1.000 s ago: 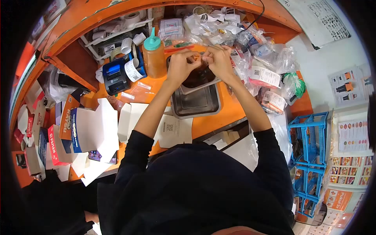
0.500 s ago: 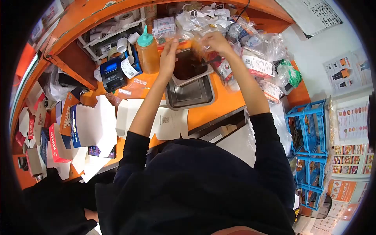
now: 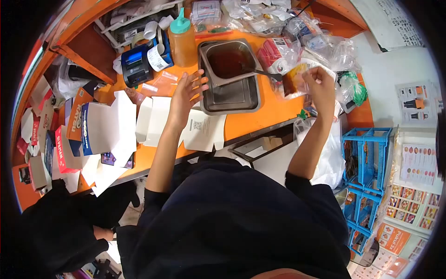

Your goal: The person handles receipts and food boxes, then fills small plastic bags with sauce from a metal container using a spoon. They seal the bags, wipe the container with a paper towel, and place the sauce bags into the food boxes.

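My right hand [image 3: 320, 88] pinches the top of a small clear plastic bag of dark brown sauce [image 3: 291, 83], held up at the right side of the counter. My left hand [image 3: 185, 95] has its fingers spread and nothing in them, just left of the metal pans. A steel pan [image 3: 238, 80] of dark red-brown sauce rests in part over a larger steel tray [image 3: 232, 100]. From the sauce a dark ladle handle [image 3: 268, 74] sticks out to the right; its other end is hidden in the sauce.
Behind my left hand stand a squeeze bottle [image 3: 182, 46] with a teal cap and a label printer [image 3: 138, 67]. Open cardboard boxes [image 3: 104, 135] crowd the left. Plastic-wrapped packets [image 3: 274, 51] lie at the right, above blue baskets [image 3: 367, 162]. Another person's dark clothing [image 3: 60, 228] shows lower left.
My right hand has moved right and down with the sauce bag, away from above the pan. My left hand has come lower and left, its fingers now spread.
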`<state>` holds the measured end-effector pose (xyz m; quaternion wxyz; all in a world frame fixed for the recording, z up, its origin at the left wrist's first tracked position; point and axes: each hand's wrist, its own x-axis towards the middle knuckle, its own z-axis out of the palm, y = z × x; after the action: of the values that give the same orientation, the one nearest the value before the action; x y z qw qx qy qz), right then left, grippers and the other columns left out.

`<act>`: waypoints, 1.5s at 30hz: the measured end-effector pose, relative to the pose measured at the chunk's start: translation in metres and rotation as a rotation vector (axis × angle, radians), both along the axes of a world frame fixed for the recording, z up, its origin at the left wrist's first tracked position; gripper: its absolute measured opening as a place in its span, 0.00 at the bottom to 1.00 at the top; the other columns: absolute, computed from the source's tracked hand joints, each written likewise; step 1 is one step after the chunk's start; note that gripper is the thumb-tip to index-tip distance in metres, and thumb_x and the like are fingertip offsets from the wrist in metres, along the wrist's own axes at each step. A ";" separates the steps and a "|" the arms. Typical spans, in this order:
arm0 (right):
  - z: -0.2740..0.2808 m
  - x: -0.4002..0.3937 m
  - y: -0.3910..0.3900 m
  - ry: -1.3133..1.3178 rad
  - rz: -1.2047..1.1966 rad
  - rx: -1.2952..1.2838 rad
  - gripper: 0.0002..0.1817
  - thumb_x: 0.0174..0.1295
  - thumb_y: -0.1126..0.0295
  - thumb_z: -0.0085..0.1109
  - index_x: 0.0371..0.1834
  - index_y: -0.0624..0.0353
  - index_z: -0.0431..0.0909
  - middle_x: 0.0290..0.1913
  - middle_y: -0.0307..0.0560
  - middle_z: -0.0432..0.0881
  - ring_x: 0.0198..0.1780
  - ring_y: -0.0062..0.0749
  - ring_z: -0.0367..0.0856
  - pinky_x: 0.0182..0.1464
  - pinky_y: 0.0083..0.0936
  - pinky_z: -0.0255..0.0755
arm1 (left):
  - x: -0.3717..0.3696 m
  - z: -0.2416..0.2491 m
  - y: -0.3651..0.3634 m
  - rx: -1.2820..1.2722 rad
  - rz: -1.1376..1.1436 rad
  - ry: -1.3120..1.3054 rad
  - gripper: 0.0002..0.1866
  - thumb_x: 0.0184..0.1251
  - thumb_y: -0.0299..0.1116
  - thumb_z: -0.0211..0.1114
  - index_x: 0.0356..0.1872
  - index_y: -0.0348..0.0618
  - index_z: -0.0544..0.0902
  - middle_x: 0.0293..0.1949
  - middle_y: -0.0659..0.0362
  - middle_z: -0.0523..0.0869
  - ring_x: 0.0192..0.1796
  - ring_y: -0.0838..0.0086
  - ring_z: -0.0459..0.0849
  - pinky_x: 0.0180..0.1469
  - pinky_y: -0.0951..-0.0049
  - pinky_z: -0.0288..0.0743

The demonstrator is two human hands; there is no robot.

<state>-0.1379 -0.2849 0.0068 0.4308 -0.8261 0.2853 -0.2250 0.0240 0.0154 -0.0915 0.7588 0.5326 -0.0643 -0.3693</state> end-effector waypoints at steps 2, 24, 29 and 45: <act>-0.045 -0.019 -0.009 -0.024 -0.012 0.028 0.05 0.60 0.74 0.60 0.35 0.65 0.77 0.30 0.41 0.80 0.30 0.23 0.80 0.33 0.22 0.82 | -0.009 0.002 0.013 0.006 0.032 0.015 0.32 0.73 0.62 0.42 0.64 0.49 0.74 0.56 0.60 0.80 0.57 0.74 0.77 0.59 0.69 0.62; 0.144 0.228 0.386 -0.510 0.982 -0.039 0.08 0.65 0.73 0.59 0.43 0.67 0.81 0.42 0.43 0.83 0.42 0.22 0.80 0.46 0.20 0.72 | 0.012 0.061 0.327 -0.421 0.333 -0.101 0.32 0.76 0.57 0.42 0.67 0.42 0.69 0.54 0.59 0.80 0.56 0.73 0.77 0.55 0.73 0.68; 0.192 0.406 0.572 -1.163 0.771 -0.725 0.06 0.57 0.65 0.64 0.31 0.55 0.82 0.36 0.46 0.81 0.44 0.44 0.77 0.46 0.34 0.70 | 0.018 0.067 0.374 -0.517 0.342 -0.158 0.33 0.75 0.58 0.43 0.67 0.41 0.68 0.54 0.59 0.79 0.55 0.75 0.76 0.55 0.75 0.67; 0.108 0.274 0.546 -0.806 1.333 -0.852 0.12 0.48 0.81 0.62 0.37 0.63 0.76 0.56 0.46 0.81 0.67 0.49 0.72 0.57 0.31 0.75 | 0.071 0.131 0.414 -0.888 0.370 -0.354 0.39 0.76 0.62 0.35 0.72 0.40 0.58 0.70 0.50 0.67 0.70 0.61 0.68 0.71 0.53 0.61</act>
<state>0.1363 0.2609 0.1148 0.1959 -0.7686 -0.5364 -0.2882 0.0951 0.4292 0.0394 0.9420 0.2159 -0.2474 -0.0701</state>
